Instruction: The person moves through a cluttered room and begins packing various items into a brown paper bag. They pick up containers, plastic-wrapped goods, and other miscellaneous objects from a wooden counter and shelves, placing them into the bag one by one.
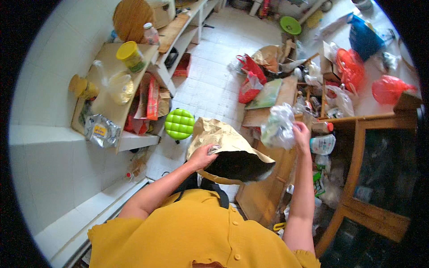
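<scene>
My left hand (203, 157) grips the rim of a large brown paper bag (221, 134). The bag's mouth gapes toward me, and its dark inside hides whatever it may hold. Off to the right, my right hand (302, 136) pinches a crumpled clear plastic bag (280, 125), with something pale green and white showing through it. That plastic bag hangs beside the paper bag, apart from it. Close to my right hand, a jar with a red lid (322, 127) and a white pouch with writing (322, 144) sit in an open wooden cabinet (355, 160).
A green cushioned stool (180, 124) stands on the tiled floor beyond my left hand. At left, a shelf board (110, 80) bears a yellow-lidded jar (130, 55) and a silver foil packet (102, 130). Red plastic bags (350, 68) lie at the upper right; a red bag (251, 83) rests ahead.
</scene>
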A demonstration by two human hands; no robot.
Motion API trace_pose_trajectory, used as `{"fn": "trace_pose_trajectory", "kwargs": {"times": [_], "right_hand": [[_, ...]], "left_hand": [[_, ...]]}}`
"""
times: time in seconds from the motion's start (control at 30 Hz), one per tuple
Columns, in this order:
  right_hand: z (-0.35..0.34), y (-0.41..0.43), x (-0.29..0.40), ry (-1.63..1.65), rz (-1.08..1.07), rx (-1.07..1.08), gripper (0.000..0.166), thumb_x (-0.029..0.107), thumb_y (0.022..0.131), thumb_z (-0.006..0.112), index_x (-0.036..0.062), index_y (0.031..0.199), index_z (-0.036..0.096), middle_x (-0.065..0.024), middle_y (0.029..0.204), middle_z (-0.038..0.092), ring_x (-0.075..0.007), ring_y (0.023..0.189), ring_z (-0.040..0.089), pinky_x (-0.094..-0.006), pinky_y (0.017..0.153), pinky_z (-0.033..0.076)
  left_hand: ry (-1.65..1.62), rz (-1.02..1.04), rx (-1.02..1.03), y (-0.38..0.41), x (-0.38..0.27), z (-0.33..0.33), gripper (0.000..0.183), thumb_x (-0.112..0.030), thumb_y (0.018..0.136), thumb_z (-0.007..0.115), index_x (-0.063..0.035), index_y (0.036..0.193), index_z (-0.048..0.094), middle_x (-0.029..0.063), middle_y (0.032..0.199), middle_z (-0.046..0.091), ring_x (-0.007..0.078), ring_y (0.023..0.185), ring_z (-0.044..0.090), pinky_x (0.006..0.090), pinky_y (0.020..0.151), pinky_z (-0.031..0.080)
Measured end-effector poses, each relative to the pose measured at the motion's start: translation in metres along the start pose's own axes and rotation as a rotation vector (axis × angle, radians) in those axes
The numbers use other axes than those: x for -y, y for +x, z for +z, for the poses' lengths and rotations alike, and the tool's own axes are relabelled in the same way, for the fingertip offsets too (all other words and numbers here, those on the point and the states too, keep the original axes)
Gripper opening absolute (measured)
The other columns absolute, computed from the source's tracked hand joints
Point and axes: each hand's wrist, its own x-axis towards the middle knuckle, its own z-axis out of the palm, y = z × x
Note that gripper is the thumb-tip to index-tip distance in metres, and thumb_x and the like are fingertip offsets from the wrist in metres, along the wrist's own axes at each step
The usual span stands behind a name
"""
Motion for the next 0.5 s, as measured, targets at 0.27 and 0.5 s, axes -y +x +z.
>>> {"fn": "trace_pose_trajectory", "kwargs": {"times": [0.27,0.5], "right_hand": [[0.000,0.059,-0.092,-0.304,0.250,-0.340,0.052,0.027,0.069,0.076,-0.0010,0.109,0.059,-0.0146,0.105,0.062,-0.0217,0.097,0.059,-0.0357,0.084,0.049],[0.050,-0.124,-0.015,-0.030,0.046,-0.529,0.029,0.009,0.076,0.059,0.0032,0.103,0.054,-0.0156,0.106,0.053,-0.0335,0.104,0.051,-0.0400,0.090,0.042]], "left_hand": [[0.085,0.028,0.100,0.015,-0.044,0.015,0.046,-0.032,0.077,0.073,-0.0020,0.109,0.062,0.0127,0.093,0.068,0.0202,0.085,0.064,0.0321,0.077,0.049],[-0.085,0.029,-0.018,0.039,-0.009,0.031,0.030,-0.022,0.091,0.058,0.0042,0.103,0.063,0.0056,0.085,0.066,0.0112,0.075,0.058,0.0267,0.068,0.047]]}}
